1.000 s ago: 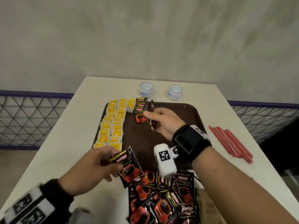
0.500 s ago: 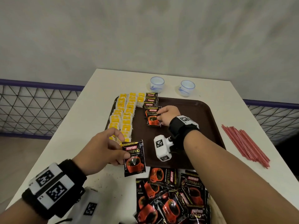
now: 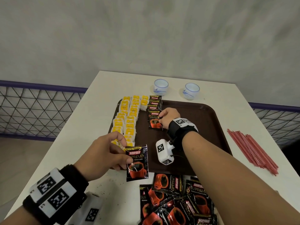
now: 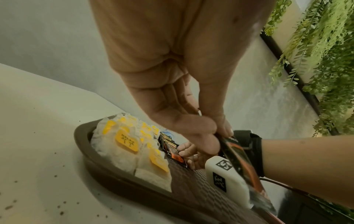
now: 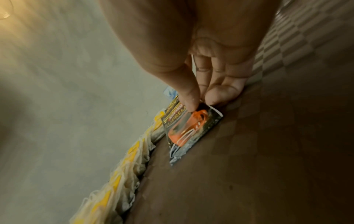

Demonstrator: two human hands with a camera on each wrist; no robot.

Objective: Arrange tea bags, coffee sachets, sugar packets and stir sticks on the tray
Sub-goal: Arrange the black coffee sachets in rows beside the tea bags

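Since a second ago the right hand (image 3: 168, 116) has come down onto the tray (image 3: 203, 111), its grip now pinching a coffee sachet (image 5: 191, 128) flat at the near end of the sachet row (image 3: 155, 103), beside the tea bags (image 3: 128, 120). The left hand (image 3: 100, 153) has lifted its own pinched sachet (image 3: 137, 163) toward the tray's near edge. More loose sachets (image 3: 175, 202) lie on the tabletop (image 3: 65, 143); stir sticks (image 3: 251, 150) rest right of the tray.
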